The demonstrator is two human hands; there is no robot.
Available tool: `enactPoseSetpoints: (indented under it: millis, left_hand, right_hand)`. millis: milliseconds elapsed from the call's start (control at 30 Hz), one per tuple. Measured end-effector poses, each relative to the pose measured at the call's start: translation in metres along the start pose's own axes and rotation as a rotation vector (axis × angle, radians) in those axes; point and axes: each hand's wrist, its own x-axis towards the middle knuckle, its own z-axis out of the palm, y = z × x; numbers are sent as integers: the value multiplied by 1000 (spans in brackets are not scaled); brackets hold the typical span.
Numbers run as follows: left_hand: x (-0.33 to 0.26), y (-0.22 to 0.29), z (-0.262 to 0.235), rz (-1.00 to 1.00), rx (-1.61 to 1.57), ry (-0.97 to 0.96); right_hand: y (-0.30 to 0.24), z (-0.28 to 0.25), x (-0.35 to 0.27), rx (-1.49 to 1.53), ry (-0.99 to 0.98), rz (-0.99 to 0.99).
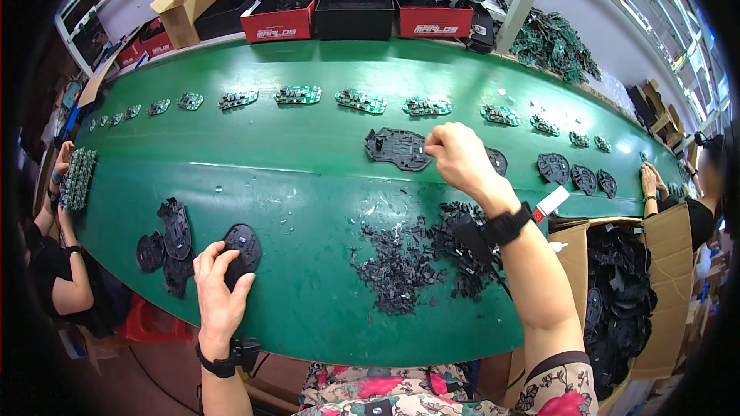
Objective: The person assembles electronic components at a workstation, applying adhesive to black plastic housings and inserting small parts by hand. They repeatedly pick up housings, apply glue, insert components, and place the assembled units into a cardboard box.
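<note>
A green conveyor belt (293,185) is shown. Near its near edge, a black oval plastic plate (243,250) is gripped by the left hand (220,293), fingers curled over its rim. At the belt's middle, the right hand (460,156) is closed, fingertips pinched against a black moulded base plate (396,148). A heap of small black plastic parts (420,258) lies between, toward the near edge.

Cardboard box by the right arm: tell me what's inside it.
The cardboard box holds a heap of black plastic plates, stacked loosely. The right arm covers the box's left edge, and its bottom is buried under the heap.
</note>
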Motion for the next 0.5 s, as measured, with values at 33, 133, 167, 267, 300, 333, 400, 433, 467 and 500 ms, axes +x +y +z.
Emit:
enactPoseSetpoints:
  millis: [33,133,167,267,300,333,400,433,467,500]
  left_hand:
    - [3,1,5,49,-8,10]
    - [13,14,12,105,-8,-37]
    - [16,19,13,110,-20,-57]
    - [20,27,15,94,-64,-97]
    - [22,28,15,100,-71,-90]
    - [21,27,15,100,-78,-85]
    - [20,27,13,94,-112,-66]
    - [19,28,9,86,-137,-47]
    - [19,31,3,77,-162,-27]
    - [20,34,-5,135,-175,16]
  right_hand:
    - [4,7,10,28,-4,-29]
    - [6,21,38,15,-72,-40]
    - [11,30,44,-8,-5,-88]
    - [20,39,62,-65,-186,-2]
    - [24,40,65,-33,-194,34]
    - [24,40,66,0,-208,70]
    - [24,41,62,5,-132,109]
    - [21,41,60,-21,-42,107]
    - [19,42,58,-47,48,105]
    - [22,42,62,-18,-39,157]
